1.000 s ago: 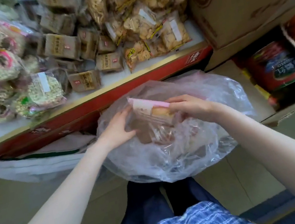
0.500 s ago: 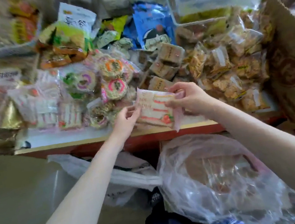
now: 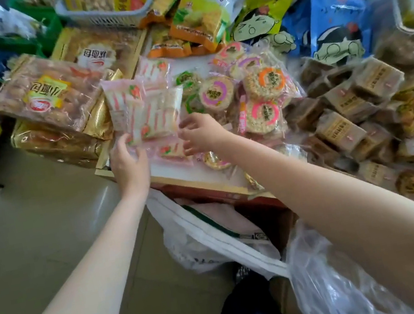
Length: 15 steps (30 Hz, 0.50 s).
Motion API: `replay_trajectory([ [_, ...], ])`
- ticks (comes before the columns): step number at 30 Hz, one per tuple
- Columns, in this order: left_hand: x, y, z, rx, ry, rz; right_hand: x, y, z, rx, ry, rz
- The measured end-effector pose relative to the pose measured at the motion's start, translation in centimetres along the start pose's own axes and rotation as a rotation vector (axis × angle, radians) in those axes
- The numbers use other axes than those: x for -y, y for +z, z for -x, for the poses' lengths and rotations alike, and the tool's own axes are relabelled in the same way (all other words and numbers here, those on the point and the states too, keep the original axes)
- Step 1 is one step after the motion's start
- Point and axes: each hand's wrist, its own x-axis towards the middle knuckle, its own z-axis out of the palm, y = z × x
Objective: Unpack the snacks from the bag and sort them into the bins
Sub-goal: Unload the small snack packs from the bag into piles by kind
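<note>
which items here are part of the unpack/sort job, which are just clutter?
Job:
left hand, pinching a pink packet
right hand, open beside it
pink packet pile
clear bag

Lying about:
round cakes
brown blocks
bread packs
basket
blue pouches
</note>
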Motion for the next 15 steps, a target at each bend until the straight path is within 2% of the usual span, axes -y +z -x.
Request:
replay_trajectory([
  [1, 0.3, 0.1, 0.0, -0.009, 0.066, -0.055, -0.1, 0.2, -0.1, 0.026, -0.041, 0.206],
  [3, 0.6, 0.6, 0.4, 0.069, 0.177, -0.193, -0.9, -0.4, -0.1, -0.075, -0.203, 0.635],
  [5, 0.8, 1.8, 0.9, 0.242, 0.259, -0.41, -1.9, -1.7, -0.4, -0.184, -0.302, 0.976],
  [7, 1.3, 3.3, 1.3, 0.453, 0.334, -0.631, -3.4, -3.6, -1.0, -0.164, -0.278, 1.246],
  [10, 1.6, 5.0, 1.4, 0.64, 0.322, -0.792, -5.9, -5.4, -1.3, -0.084, -0.166, 1.41],
  [15, 0.7, 5.0, -0.2, 0.683, 0.309, -0.855, -6.8, -5.9, -1.5, -0.072, -0.172, 1.447],
])
